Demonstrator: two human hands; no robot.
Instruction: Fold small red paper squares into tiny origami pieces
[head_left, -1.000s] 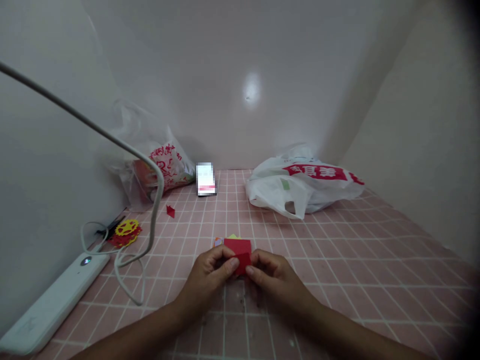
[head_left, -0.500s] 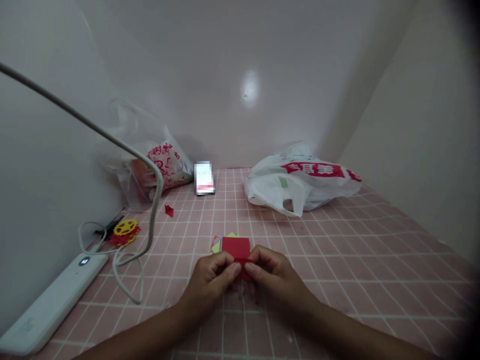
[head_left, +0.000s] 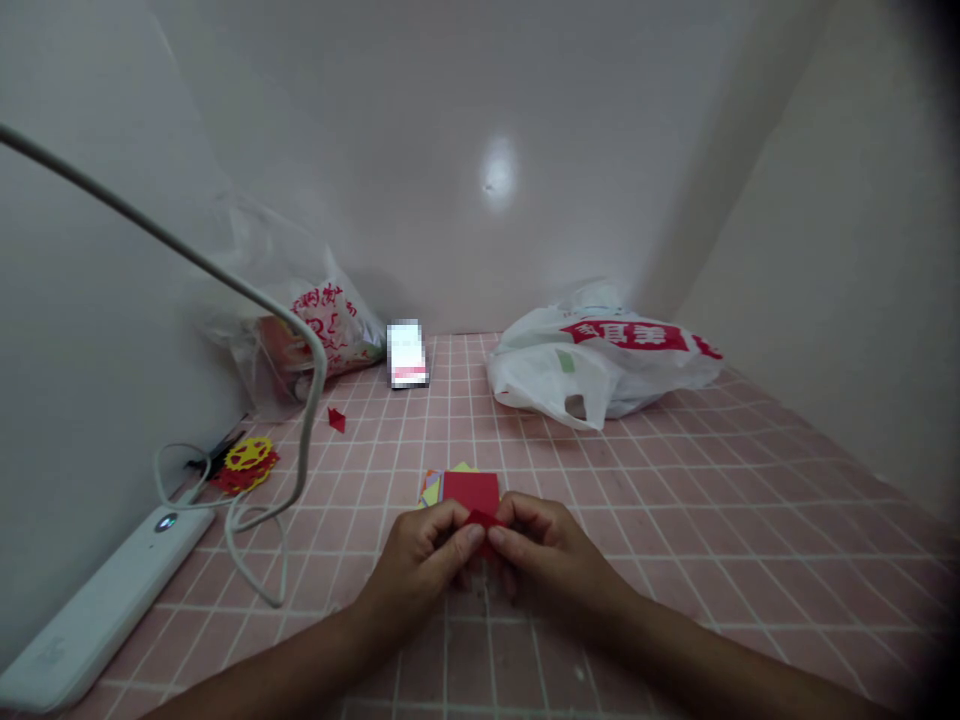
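Note:
Between my two hands is a small folded piece of red paper, pinched at both sides. My left hand grips its left side between thumb and fingers. On the other side, my right hand closes on it the same way, the thumb tips almost meeting. The lower part of the folded paper is largely hidden by the thumbs. Just beyond my fingers lies a stack of coloured paper squares, red on top, with yellow, orange and purple edges showing at the left.
A small red folded paper piece lies farther back. To the left are yellow and red cutouts, a white power bank and a looping cable. Behind stand a phone, a clear bag and a white bag.
The red paper between my fingers has shifted shape, its top edge now rising to a low point. Both hands stay in nearly the same place.

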